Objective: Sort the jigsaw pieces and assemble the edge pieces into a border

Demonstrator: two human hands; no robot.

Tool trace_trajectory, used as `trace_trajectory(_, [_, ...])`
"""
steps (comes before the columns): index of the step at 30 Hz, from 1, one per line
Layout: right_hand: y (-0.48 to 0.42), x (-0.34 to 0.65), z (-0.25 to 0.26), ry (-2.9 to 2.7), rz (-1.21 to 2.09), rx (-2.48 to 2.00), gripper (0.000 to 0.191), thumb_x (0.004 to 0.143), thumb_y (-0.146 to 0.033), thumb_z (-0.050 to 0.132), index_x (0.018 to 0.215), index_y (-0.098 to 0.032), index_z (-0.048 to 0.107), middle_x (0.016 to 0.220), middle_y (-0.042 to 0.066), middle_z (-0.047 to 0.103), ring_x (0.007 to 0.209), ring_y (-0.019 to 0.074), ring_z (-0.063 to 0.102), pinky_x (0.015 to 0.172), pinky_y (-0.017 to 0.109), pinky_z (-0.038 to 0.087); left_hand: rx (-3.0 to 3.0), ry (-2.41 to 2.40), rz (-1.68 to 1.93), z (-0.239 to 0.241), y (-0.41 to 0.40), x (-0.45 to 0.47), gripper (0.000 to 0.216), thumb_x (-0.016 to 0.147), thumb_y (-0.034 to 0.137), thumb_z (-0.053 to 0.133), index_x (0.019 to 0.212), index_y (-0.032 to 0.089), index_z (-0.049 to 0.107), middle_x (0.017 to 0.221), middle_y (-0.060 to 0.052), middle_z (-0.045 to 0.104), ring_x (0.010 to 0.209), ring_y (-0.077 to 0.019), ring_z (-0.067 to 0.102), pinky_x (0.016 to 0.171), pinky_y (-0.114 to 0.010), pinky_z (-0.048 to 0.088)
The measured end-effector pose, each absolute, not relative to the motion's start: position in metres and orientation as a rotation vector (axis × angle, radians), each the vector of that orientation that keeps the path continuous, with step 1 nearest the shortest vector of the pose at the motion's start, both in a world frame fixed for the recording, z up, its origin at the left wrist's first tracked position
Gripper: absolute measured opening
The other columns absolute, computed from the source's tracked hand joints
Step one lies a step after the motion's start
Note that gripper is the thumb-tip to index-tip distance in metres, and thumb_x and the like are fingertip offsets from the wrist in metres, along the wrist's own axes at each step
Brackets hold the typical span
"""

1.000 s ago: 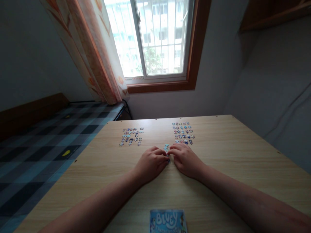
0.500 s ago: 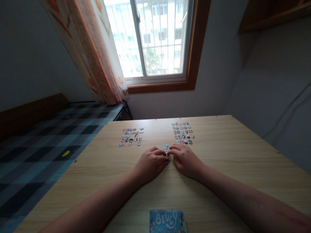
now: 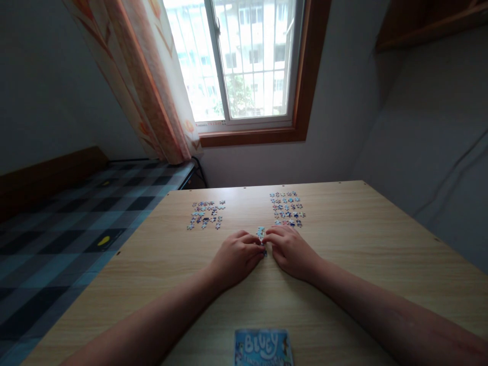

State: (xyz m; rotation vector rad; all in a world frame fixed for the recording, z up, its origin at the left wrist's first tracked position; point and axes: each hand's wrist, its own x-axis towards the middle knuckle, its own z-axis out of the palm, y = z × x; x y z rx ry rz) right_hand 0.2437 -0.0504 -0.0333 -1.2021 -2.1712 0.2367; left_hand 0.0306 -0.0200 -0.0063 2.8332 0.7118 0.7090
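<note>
My left hand (image 3: 236, 256) and my right hand (image 3: 290, 250) rest on the wooden table (image 3: 343, 284), fingertips meeting at the middle. Between them they pinch a small strip of joined puzzle pieces (image 3: 261, 233), bluish and pale, that pokes out beyond the fingers. Both hands have curled, closed fingers. Behind my left hand lies a loose cluster of puzzle pieces (image 3: 206, 214). A second cluster of puzzle pieces (image 3: 287, 208) lies just behind my right hand.
A blue puzzle box (image 3: 264, 347) sits at the table's near edge. To the left stands a bed with a checked blue cover (image 3: 68, 223). A window (image 3: 244, 61) and an orange curtain (image 3: 152, 86) are behind the table.
</note>
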Motion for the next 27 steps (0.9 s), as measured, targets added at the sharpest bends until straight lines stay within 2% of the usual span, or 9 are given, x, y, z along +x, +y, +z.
trace_trajectory(27, [-0.0504,0.2432,-0.0313,-2.182,0.246,-1.206,0.035,0.081,-0.003,0.053,0.104,-0.024,0.070,0.114,0.006,0.071,0.110,0.0243,0.062,0.106,0.048,0.041,2.853,0.742,0.690,-0.0065,-0.0219,0.0321,0.016,0.093,0.019,0.058,0.098,0.022,0.073,0.103,-0.002,0.076,0.091,-0.0199,0.064,0.087,-0.038,0.053])
